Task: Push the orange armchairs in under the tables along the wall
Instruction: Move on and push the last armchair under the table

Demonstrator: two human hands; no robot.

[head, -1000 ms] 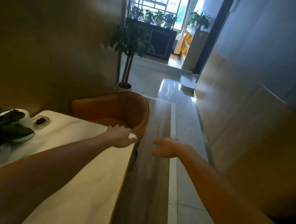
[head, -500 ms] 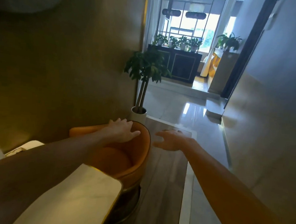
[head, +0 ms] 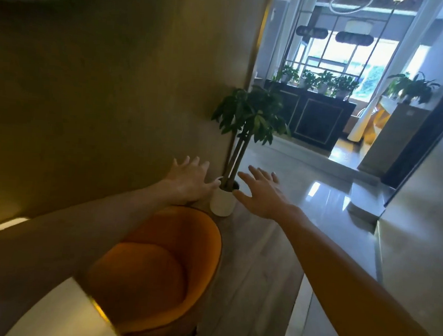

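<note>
An orange armchair [head: 156, 263] with a rounded back stands at the end of a white marble table [head: 63, 316], against the wall on the left. Its seat faces the table's gold-edged corner. My left hand [head: 188, 181] is stretched out above the far rim of the chair's back, fingers spread, holding nothing; whether it touches the rim is unclear. To its right my right hand [head: 262, 193] reaches forward over the floor, also spread and empty. My left forearm hides the chair's left side.
A potted tree in a white pot [head: 223, 202] stands on the floor just beyond the chair, by the wall's corner. The tan wall [head: 102, 94] runs along the left. A grey wall [head: 420, 234] lines the right side of the corridor. A dark cabinet [head: 315, 122] with plants stands far ahead.
I have moved forward along the table, so the chair now lies below me. Both hands went from above the table edge to past the chair's back and spread wider.
</note>
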